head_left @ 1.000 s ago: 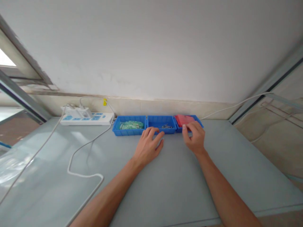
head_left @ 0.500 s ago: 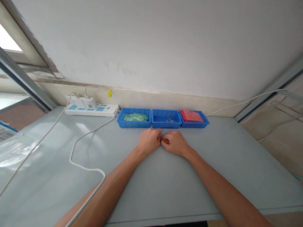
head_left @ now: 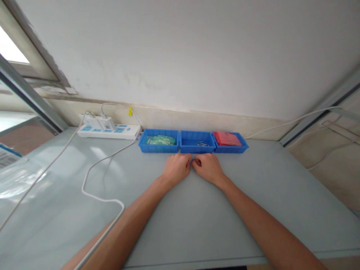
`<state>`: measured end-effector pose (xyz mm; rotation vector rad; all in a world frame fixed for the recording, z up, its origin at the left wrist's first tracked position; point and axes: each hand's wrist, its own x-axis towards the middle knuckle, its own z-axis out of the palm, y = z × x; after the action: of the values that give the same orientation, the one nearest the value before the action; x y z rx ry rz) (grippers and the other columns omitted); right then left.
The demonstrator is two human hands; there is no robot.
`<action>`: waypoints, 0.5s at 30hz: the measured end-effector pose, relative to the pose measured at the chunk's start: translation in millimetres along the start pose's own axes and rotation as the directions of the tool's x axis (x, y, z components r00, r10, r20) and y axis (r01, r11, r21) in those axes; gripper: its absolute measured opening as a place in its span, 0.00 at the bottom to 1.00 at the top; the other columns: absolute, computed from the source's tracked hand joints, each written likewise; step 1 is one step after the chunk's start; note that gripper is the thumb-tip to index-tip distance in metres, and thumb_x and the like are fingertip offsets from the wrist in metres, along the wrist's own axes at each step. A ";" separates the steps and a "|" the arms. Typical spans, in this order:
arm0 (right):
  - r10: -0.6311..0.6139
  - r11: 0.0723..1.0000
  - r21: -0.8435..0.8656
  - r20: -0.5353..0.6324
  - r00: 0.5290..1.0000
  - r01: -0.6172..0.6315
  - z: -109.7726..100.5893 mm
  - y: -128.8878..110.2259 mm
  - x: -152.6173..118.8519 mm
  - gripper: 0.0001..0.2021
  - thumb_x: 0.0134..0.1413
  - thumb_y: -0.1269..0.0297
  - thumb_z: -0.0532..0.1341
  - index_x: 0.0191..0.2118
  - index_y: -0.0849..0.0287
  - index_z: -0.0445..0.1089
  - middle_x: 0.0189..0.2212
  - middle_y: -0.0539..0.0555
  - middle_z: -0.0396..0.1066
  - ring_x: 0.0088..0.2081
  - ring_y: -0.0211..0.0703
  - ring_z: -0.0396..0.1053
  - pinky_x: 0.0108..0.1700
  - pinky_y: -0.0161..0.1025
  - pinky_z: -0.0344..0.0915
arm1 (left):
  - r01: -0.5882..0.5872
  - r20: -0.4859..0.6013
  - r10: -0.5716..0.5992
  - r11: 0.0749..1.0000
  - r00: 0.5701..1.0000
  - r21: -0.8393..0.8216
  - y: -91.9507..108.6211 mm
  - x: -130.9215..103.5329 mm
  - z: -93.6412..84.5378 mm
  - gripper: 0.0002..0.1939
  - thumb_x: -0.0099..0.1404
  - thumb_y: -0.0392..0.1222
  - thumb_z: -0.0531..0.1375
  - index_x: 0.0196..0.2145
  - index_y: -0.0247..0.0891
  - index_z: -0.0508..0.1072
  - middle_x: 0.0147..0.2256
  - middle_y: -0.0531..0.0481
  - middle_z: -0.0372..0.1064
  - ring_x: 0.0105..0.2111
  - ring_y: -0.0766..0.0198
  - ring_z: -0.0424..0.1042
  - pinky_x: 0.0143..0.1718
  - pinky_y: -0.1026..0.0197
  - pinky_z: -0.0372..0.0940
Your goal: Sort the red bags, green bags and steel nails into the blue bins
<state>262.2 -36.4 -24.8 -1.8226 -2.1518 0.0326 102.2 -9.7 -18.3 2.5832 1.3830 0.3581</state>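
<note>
My left hand point(head_left: 177, 167) rests on the grey table as a loose fist, just in front of the blue bins. Beside it lies my right hand point(head_left: 209, 168), also curled into a fist, with a narrow gap between the two. Nothing shows in either hand. Closest to the knuckles is the middle blue bin point(head_left: 194, 149), holding several small metal pieces point(head_left: 203, 144) too small to name. The left blue bin point(head_left: 157, 149) contains green-and-clear small packets point(head_left: 161, 140). In the right blue bin point(head_left: 232, 149) sits a stack of flat red packets or sheets point(head_left: 227, 138).
A white power strip point(head_left: 123, 131) with plugged-in adapters lies left of the bins against the wall. Its white cable point(head_left: 107, 200) loops across the table point(head_left: 194, 225) and over my left forearm. Clear plastic point(head_left: 22, 178) lies at far left. Metal posts stand at both sides.
My two fists, which touched before, are now slightly apart, the right one having shifted a little. The bins and their contents look the same.
</note>
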 end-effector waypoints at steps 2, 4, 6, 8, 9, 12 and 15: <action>0.002 1.000 0.007 0.004 1.000 -0.002 -0.4 0.1 0.2 0.13 0.59 0.67 0.58 0.24 0.57 0.74 0.24 0.55 0.78 0.27 0.44 0.72 0.29 0.40 0.47 | 0.000 -0.009 0.000 1.000 1.000 0.005 0.5 -0.4 -0.3 0.11 0.66 0.34 0.54 0.32 0.41 0.76 0.30 0.46 0.76 0.32 0.55 0.75 0.30 0.60 0.57; 0.000 1.000 0.008 0.004 1.000 0.000 -1.0 0.1 0.5 0.14 0.59 0.66 0.58 0.24 0.57 0.74 0.24 0.55 0.78 0.27 0.45 0.71 0.29 0.40 0.47 | 0.000 -0.015 0.000 1.000 1.000 0.009 1.3 -1.0 -0.8 0.11 0.66 0.34 0.54 0.32 0.41 0.76 0.29 0.47 0.75 0.32 0.55 0.75 0.30 0.60 0.56; -0.004 1.000 0.008 0.006 1.000 0.004 -1.8 0.2 1.0 0.14 0.59 0.66 0.59 0.24 0.57 0.75 0.24 0.55 0.77 0.27 0.45 0.71 0.29 0.40 0.47 | 0.002 -0.020 -0.001 1.000 1.000 0.011 2.1 -1.6 -1.3 0.11 0.65 0.33 0.54 0.32 0.41 0.76 0.29 0.47 0.75 0.32 0.56 0.75 0.30 0.61 0.57; -0.010 1.000 0.010 0.009 1.000 0.010 -2.3 0.3 1.1 0.14 0.59 0.66 0.59 0.24 0.57 0.75 0.24 0.54 0.77 0.27 0.44 0.71 0.29 0.39 0.47 | 0.003 -0.023 -0.003 1.000 1.000 0.015 2.5 -2.1 -1.4 0.11 0.65 0.33 0.54 0.32 0.41 0.77 0.29 0.47 0.75 0.32 0.56 0.75 0.30 0.61 0.57; -0.014 1.000 0.013 0.011 1.000 0.014 -2.4 0.5 1.0 0.13 0.59 0.66 0.59 0.24 0.57 0.75 0.24 0.54 0.77 0.26 0.44 0.70 0.29 0.39 0.47 | 0.004 -0.024 -0.003 1.000 1.000 0.017 2.5 -2.2 -1.3 0.11 0.65 0.33 0.54 0.32 0.41 0.77 0.29 0.47 0.75 0.32 0.56 0.75 0.30 0.61 0.57; -0.025 0.999 0.023 0.013 1.000 0.025 -2.1 1.5 0.2 0.13 0.58 0.67 0.59 0.24 0.57 0.75 0.24 0.54 0.77 0.26 0.43 0.70 0.29 0.39 0.47 | 0.004 -0.021 -0.004 1.000 1.000 0.023 2.1 -2.2 -0.8 0.12 0.66 0.33 0.54 0.33 0.41 0.77 0.30 0.46 0.75 0.32 0.56 0.75 0.31 0.61 0.58; -0.032 0.999 0.036 0.015 0.999 0.032 -2.0 2.5 -0.8 0.12 0.58 0.67 0.59 0.24 0.57 0.75 0.24 0.54 0.77 0.26 0.43 0.69 0.29 0.39 0.47 | 0.001 -0.015 0.000 1.000 1.000 0.027 1.8 -2.0 -0.7 0.12 0.67 0.34 0.53 0.34 0.40 0.77 0.30 0.46 0.75 0.32 0.56 0.75 0.31 0.61 0.58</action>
<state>265.2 -37.0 -23.7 -1.7734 -2.1761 0.0772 102.3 -12.3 -17.4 2.6073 1.4032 0.3622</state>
